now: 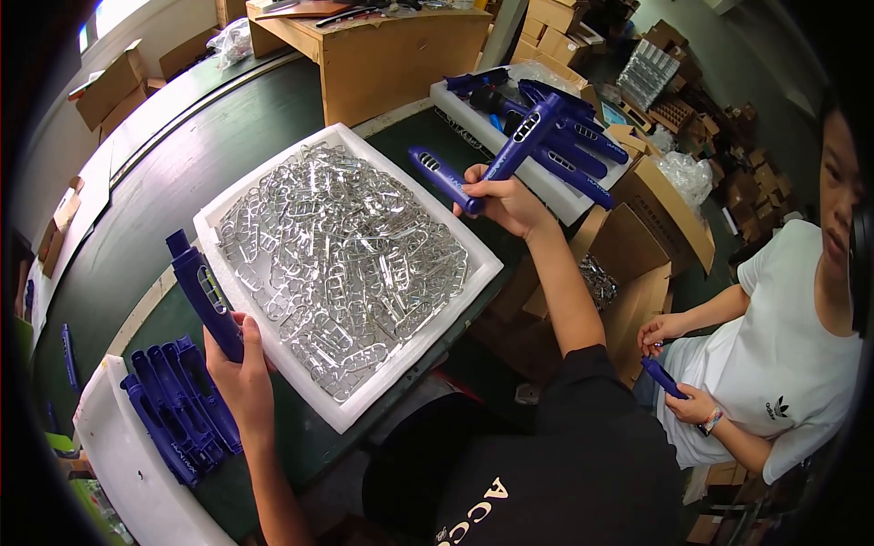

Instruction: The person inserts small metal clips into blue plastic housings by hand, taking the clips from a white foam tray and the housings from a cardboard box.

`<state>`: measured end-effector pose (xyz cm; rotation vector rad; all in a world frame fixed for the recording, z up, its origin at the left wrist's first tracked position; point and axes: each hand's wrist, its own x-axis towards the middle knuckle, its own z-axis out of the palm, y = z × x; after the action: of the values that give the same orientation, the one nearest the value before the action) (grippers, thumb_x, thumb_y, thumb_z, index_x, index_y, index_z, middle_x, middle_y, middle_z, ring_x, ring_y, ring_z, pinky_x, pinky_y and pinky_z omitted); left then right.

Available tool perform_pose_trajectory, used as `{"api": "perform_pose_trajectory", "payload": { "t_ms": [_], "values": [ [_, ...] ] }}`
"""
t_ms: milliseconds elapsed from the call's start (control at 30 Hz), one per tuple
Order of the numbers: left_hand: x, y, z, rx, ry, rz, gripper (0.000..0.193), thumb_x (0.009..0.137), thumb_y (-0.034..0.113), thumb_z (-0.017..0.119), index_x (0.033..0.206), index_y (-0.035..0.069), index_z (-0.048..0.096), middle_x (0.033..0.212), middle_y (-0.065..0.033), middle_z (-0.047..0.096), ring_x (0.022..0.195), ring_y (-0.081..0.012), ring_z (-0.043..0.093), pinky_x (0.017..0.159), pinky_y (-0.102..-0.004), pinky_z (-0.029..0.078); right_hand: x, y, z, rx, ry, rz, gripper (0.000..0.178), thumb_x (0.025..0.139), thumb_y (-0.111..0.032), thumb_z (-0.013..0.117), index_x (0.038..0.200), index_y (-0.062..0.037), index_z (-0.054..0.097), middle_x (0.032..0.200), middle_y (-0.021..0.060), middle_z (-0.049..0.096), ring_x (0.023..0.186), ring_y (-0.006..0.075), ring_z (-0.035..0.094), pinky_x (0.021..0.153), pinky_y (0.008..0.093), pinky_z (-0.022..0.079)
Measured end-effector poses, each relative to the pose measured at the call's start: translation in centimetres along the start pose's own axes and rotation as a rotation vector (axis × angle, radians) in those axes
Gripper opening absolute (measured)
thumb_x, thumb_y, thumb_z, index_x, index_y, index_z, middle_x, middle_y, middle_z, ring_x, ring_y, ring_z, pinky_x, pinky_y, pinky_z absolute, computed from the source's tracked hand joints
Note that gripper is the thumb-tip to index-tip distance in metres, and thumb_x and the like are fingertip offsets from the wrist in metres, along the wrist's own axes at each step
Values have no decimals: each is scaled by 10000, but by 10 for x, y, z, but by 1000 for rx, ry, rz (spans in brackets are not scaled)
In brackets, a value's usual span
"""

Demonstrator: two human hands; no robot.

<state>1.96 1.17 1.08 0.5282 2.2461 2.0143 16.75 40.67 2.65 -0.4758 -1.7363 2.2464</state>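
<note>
My left hand (240, 366) is closed around the lower end of a long blue plastic shell (206, 289), which stands tilted at the tray's left edge. A slotted silver trim shows along its side. My right hand (510, 202), beyond the tray's far right corner, grips blue plastic shells. One shell (442, 176) points left over the tray's edge; another shell (528, 135) slants up to the right from the fingers. Both carry silver slotted trims. Between my hands a white foam tray (211, 221) holds a heap of shiny silver trim frames (350, 250).
Several blue shells (182, 400) lie beside a white foam box (114, 446) at lower left. More shells (578, 155) fill a white tray (487, 136) at upper right, near an open carton (651, 214). A co-worker (783, 309) at right holds a blue part (663, 377).
</note>
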Motion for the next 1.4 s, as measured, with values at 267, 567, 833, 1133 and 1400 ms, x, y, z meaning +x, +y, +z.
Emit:
{"api": "perform_pose_trajectory", "payload": {
  "t_ms": [267, 567, 833, 1133, 1400],
  "values": [
    [0, 3, 0, 16, 8, 9, 148, 981, 121, 601, 1057, -1, 566, 748, 20, 498, 528, -24, 440, 449, -207, 344, 6, 0, -14, -342, 52, 241, 208, 862, -178, 724, 961, -69, 577, 815, 32, 618, 709, 135, 645, 607, 294, 508],
    [1, 0, 0, 26, -10, 18, 154, 981, 124, 600, 1060, -4, 565, 741, 23, 501, 525, -24, 442, 450, -206, 342, 7, -12, -6, -631, 156, 274, 407, 944, -435, 616, 978, -29, 613, 805, 50, 633, 612, 125, 593, 521, 254, 477],
    [1, 1, 1, 34, -26, 13, 130, 994, 129, 587, 1046, 11, 565, 684, 38, 488, 502, -23, 423, 442, -205, 331, 8, -12, -14, -916, 238, 246, 620, 901, -585, 567, 759, 2, 705, 712, 100, 683, 529, 186, 620, 500, 310, 479],
    [3, -8, -2, 65, 0, 33, 154, 1002, 170, 590, 1055, 26, 594, 641, 59, 479, 482, -8, 403, 429, -194, 287, 2, 13, -16, -1294, 435, -37, 704, 809, -680, 618, 830, 15, 725, 825, 238, 704, 815, 397, 692, 753, 454, 540],
    [9, -21, -5, 106, 16, 58, 164, 1003, 191, 599, 1062, 39, 614, 642, 77, 448, 490, -3, 363, 430, -198, 240, 2, 46, -10, -1366, 731, -322, 531, 842, -542, 663, 908, -15, 661, 773, 203, 703, 747, 386, 690, 690, 468, 542]
  ]
}}
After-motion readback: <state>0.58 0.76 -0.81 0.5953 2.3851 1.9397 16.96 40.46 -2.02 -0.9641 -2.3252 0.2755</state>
